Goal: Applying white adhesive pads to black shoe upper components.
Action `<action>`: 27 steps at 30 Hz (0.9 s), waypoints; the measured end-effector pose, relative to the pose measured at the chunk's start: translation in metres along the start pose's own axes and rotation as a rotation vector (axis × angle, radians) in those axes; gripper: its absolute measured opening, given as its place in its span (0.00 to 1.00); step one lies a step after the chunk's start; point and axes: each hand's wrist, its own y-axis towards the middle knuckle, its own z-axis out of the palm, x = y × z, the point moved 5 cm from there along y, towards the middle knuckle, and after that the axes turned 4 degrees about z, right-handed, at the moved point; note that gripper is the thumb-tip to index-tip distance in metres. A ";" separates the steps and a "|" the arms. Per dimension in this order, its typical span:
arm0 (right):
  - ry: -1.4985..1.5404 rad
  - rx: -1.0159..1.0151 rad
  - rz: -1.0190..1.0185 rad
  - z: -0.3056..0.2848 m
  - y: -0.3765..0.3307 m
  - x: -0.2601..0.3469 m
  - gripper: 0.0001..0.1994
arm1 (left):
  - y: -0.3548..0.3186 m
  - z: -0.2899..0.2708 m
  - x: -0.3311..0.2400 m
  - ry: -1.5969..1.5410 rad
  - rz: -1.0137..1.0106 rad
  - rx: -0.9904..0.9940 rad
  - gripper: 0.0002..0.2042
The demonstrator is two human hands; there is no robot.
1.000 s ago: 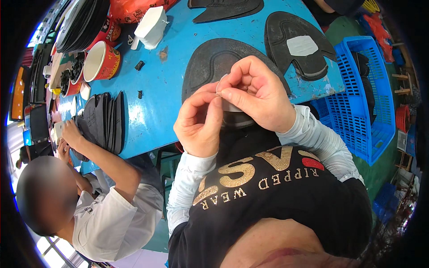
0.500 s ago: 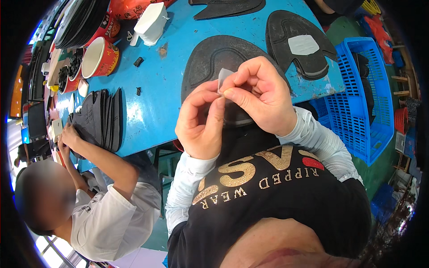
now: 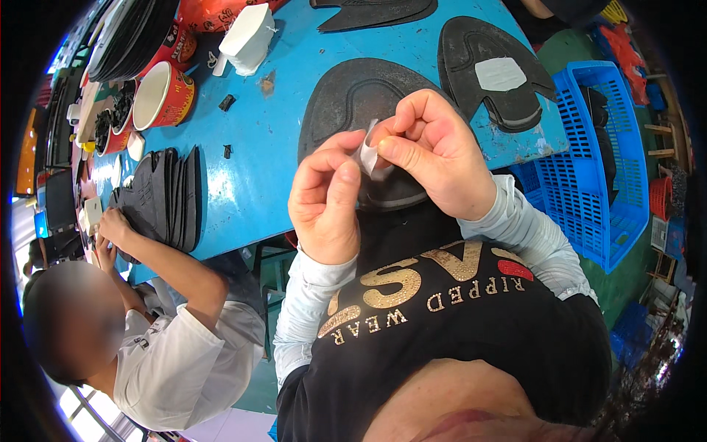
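Thin, curled whitish sheet [image 3: 369, 156] pinched by right hand [image 3: 445, 162]; left hand [image 3: 324, 206] alongside, grip unclear. Blue tabletop [image 3: 258, 147] stretches left, edge near torso [image 3: 471, 335].

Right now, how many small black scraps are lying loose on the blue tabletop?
2 visible: one black scrap right of the open red paper tub, another scrap below it in the picture, right of the fanned black stack. More may be hidden under other things.

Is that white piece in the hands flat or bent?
Bent: the white piece curves between the left hand and right hand.
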 end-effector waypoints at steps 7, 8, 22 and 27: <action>-0.034 -0.020 0.084 0.004 -0.002 0.004 0.13 | 0.000 -0.001 0.000 0.030 0.089 0.011 0.04; -0.183 0.001 0.110 0.005 -0.001 0.004 0.13 | 0.000 0.001 0.000 0.058 0.108 0.033 0.04; 0.106 -0.171 0.079 -0.055 -0.013 0.014 0.06 | 0.027 -0.084 -0.042 -0.413 0.107 -0.117 0.07; 0.066 -0.082 0.061 -0.048 -0.010 0.014 0.07 | 0.004 -0.050 -0.024 0.134 -0.132 -0.041 0.16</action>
